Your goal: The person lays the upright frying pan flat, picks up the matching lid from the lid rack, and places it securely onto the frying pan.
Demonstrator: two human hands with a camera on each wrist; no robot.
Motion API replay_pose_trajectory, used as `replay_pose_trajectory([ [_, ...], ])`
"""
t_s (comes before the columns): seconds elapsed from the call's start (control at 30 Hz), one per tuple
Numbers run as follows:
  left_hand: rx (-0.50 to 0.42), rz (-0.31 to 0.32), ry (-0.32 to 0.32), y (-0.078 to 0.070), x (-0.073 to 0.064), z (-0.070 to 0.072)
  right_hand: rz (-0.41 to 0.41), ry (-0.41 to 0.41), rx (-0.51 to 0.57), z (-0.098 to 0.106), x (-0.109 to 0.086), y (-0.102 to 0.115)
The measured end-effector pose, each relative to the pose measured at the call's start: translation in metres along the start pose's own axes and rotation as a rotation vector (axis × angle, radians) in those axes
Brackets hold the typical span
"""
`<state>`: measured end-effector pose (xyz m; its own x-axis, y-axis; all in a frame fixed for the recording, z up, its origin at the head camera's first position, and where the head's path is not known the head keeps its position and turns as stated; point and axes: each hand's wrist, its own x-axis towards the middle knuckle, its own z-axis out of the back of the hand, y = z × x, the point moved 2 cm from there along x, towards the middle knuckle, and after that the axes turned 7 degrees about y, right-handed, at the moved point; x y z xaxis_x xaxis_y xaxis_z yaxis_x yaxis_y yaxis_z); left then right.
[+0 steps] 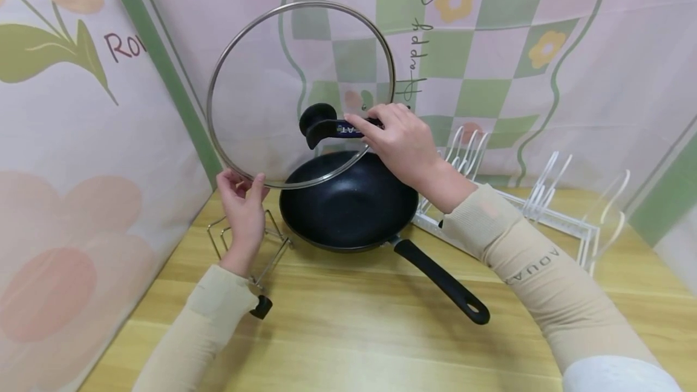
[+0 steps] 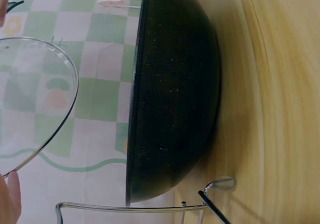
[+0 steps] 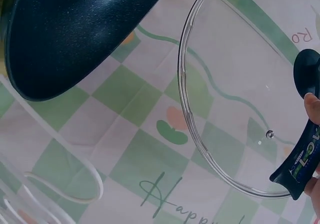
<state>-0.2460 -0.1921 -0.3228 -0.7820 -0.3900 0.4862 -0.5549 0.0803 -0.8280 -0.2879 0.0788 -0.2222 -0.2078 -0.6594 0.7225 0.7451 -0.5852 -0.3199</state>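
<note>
A round glass lid (image 1: 253, 86) with a metal rim is held up, tilted, above a black pan (image 1: 348, 207). My right hand (image 1: 405, 144) grips the lid's curved black handle (image 1: 321, 123), which carries a printed label. At the lid's lower left edge, my left hand (image 1: 243, 213) pinches the rim between thumb and fingers. The pan sits on the table with its long black handle (image 1: 441, 283) towards the front right. In the left wrist view the pan's dark outer side (image 2: 175, 94) fills the middle, with the lid (image 2: 35, 99) apart from it.
A metal wire stand (image 1: 278, 253) is on the wooden table (image 1: 337, 331) beneath my left hand, partly hidden by it. Behind my right forearm is a white rack (image 1: 588, 235) with upright loops. Patterned cloth (image 1: 506, 5) hangs behind and at the left.
</note>
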Motion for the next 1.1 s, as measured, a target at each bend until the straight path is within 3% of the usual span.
replay_pose_trajectory([
  [0.27,0.007,0.011,0.028,0.002,0.003,-0.005,-0.054,0.009,-0.005,0.005,-0.007,-0.001],
  [0.63,-0.001,0.048,0.026,0.004,0.002,-0.009,-0.066,-0.002,0.013,0.005,-0.015,-0.002],
  [0.9,-0.106,0.105,0.007,0.003,0.004,-0.012,-0.071,0.0,-0.012,0.005,-0.015,0.0],
  [1.1,-0.118,0.136,0.0,0.005,0.005,-0.014,-0.1,-0.002,-0.008,0.005,-0.019,0.001],
])
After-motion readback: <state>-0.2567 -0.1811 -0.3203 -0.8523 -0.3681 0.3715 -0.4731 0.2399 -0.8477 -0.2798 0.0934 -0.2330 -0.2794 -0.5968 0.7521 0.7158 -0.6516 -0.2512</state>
